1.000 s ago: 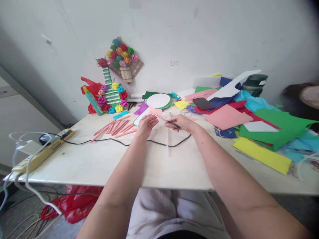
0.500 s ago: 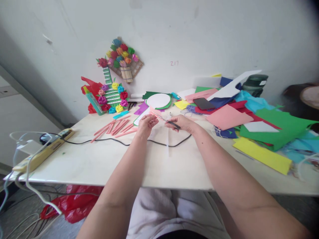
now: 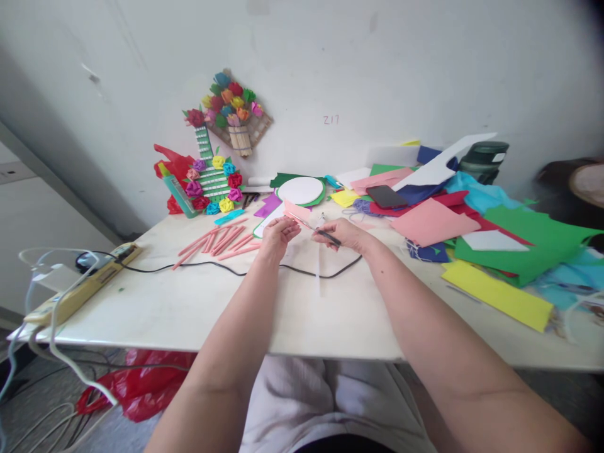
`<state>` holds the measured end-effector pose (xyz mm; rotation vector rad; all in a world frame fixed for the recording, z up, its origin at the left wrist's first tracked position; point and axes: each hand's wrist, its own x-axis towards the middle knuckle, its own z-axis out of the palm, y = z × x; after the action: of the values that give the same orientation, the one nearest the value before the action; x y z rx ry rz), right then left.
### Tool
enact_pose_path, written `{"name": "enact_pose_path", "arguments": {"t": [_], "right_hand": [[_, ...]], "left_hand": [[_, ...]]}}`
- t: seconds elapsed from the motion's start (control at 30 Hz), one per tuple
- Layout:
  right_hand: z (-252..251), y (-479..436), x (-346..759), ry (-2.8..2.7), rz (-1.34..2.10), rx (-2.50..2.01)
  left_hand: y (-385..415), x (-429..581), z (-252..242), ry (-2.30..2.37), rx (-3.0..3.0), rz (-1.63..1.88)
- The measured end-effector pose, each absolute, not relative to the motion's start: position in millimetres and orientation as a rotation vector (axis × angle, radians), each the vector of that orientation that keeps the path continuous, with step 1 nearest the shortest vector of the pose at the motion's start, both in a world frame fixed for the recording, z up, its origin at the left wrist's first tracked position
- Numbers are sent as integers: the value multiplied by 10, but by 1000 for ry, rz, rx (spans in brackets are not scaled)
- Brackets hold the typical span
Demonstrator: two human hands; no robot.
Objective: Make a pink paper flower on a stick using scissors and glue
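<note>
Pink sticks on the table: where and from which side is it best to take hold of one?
Probably the nearest stick, pinched from above near its right end, fingers across its thin width. It lies flat, a little apart from the crowded ones, and that end is closest to the left hand. Come from the near side, over the black cable.

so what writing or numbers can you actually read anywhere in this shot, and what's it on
"217", small red marks written on the wall; the first sign could also be a Z.
White label on the dark green container: too blurred to read.
Markings on the power strip: too small to read.
Pink paper and scissors: no writing shows.
</note>
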<state>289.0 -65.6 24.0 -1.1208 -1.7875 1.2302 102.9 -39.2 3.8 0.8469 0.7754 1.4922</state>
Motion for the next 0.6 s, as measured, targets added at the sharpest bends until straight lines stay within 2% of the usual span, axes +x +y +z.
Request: {"name": "enact_pose_path", "arguments": {"t": [0.6], "right_hand": [[237, -660, 2905, -1791, 1236, -1100]], "left_hand": [[-389, 1028, 31, 753, 869, 1479]]}}
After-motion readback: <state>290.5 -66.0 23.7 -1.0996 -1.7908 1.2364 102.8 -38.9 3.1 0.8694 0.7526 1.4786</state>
